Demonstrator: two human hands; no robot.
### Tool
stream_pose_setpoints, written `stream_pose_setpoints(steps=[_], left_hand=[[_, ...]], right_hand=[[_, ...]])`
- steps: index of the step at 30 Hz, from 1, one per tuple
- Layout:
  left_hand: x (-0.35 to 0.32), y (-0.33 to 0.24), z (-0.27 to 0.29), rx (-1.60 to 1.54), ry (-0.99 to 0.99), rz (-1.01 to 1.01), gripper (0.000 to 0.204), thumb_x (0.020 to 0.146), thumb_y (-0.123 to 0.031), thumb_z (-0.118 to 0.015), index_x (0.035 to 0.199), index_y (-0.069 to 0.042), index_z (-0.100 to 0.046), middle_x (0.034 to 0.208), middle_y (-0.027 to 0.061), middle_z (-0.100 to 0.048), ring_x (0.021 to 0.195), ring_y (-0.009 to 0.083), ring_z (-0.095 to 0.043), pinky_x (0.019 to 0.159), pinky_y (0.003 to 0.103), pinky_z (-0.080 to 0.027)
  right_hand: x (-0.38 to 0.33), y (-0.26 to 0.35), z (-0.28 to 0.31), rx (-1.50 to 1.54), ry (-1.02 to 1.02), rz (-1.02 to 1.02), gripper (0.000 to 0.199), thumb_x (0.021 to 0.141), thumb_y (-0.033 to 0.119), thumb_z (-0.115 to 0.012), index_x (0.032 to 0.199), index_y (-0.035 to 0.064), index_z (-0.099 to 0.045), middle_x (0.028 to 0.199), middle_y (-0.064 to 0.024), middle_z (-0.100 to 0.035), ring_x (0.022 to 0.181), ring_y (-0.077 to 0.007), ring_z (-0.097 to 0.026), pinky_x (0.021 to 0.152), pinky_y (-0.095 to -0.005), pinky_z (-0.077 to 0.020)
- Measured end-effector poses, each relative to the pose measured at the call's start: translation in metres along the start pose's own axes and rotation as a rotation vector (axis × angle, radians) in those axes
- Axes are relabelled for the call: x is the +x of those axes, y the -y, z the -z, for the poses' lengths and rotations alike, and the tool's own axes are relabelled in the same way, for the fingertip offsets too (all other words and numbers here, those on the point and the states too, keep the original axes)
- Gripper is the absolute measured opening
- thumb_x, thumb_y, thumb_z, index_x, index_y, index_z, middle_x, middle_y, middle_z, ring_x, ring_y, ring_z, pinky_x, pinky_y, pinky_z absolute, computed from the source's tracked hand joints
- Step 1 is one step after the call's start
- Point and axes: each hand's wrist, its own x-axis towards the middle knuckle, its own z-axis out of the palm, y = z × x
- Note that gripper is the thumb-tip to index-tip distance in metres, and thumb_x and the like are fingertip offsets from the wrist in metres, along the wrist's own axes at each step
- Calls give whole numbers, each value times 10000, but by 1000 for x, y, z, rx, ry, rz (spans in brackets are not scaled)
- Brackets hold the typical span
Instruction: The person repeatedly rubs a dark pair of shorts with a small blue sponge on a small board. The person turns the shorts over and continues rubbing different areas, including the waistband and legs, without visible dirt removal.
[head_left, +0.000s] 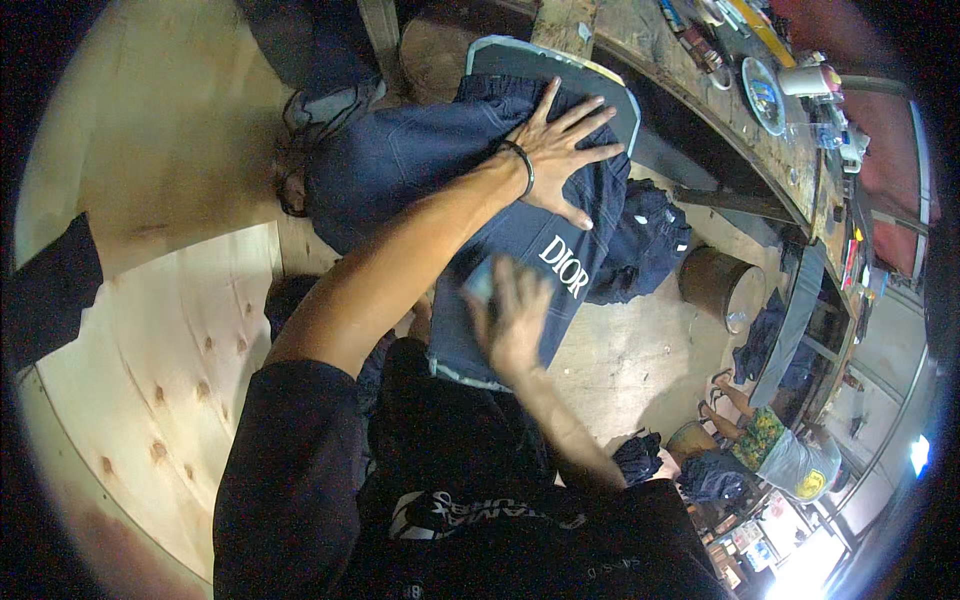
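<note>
When looking left of the dark seamed garment (400, 150), laid upon stiff, pale-edged board (570, 65), can see knotted plywood (190, 360). Over garment: right hand (516, 312), too blurred for telling fingers; higher, flat upon it, left hand (560, 155) with spread fingers. Right of garment: pale floor (625, 365), round drum (715, 285), rough bench (722, 115).

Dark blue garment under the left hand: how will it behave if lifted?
Likely floppy: the dark blue garment hangs loosely past the board. Its gathered waistband may stretch. Probably won't roll: part lies flat under the left hand.
</note>
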Motion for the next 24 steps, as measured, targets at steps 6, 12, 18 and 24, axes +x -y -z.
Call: stream_pose_setpoints(steps=[6,12,18,24], left_hand=[[-2,-3,-1,75,-5,50,1273,652,-968,-695,1705,-327,-375,1823,151,-169,1693,371,-86,1268,811,9],[-4,-4,-5,121,-46,60,1243,666,-976,-675,1704,-363,-371,1820,152,-183,1688,378,-110,1260,827,-31],[-4,-8,-2,118,-33,81,1263,652,-955,-723,1713,-388,-338,1824,127,-176,1684,392,-115,1276,807,-12],[-4,-6,-5,102,-69,48,1287,629,-961,-721,1713,-376,-346,1813,152,-201,1678,401,-132,1270,805,15]], right_hand=[[-19,-19,-8,50,-91,67,607,899,218,-872,1413,12,-621,1188,-194,-673,1057,-357,-636,1001,-463,-520],[-49,-27,-17,181,-33,166,635,876,244,-896,1406,30,-618,1219,-171,-671,1119,-360,-618,1039,-500,-504],[-62,-47,-10,307,-123,377,664,883,261,-892,1447,41,-620,1264,-180,-682,1078,-354,-638,1036,-494,-496],[-76,-65,-3,218,-108,213,637,861,189,-893,1427,34,-646,1280,-192,-675,1128,-370,-631,972,-500,-506]])
